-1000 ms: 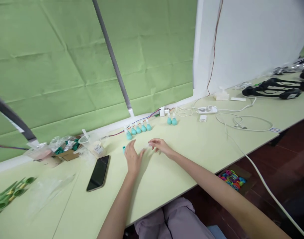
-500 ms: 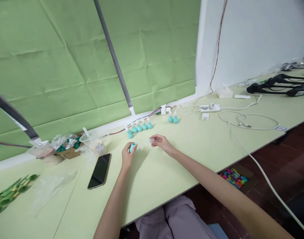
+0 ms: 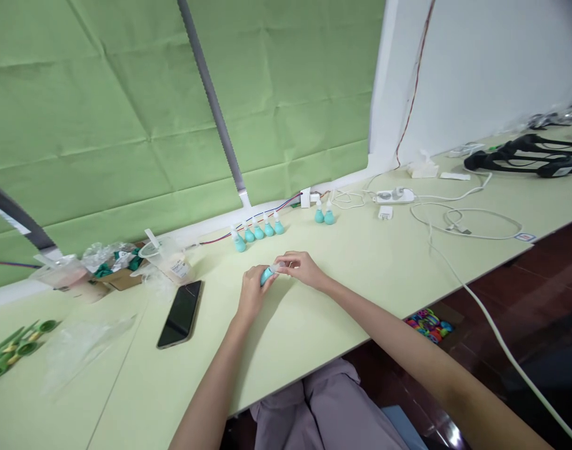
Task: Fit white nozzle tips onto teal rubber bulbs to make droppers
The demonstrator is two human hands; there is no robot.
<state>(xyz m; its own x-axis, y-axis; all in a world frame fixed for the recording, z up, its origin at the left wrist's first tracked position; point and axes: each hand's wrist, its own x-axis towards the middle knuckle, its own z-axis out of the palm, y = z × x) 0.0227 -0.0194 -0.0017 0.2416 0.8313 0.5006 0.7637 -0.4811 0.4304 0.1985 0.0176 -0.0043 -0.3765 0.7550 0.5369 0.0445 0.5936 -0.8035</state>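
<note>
One small turquoise bottle (image 3: 265, 275), smooth and rounded, sits tilted in the curled grip of the left hand (image 3: 252, 286), above the pale, smooth bench (image 3: 332, 306). Close beside, the right hand (image 3: 303, 269) pinches a translucent piece (image 3: 278, 267) at the bottle's upper end; whether it is seated, I cannot tell. Beyond stand five bulbous turquoise bottles (image 3: 259, 232) with pale tips; left lies a flat, glossy phone (image 3: 180, 314).
</note>
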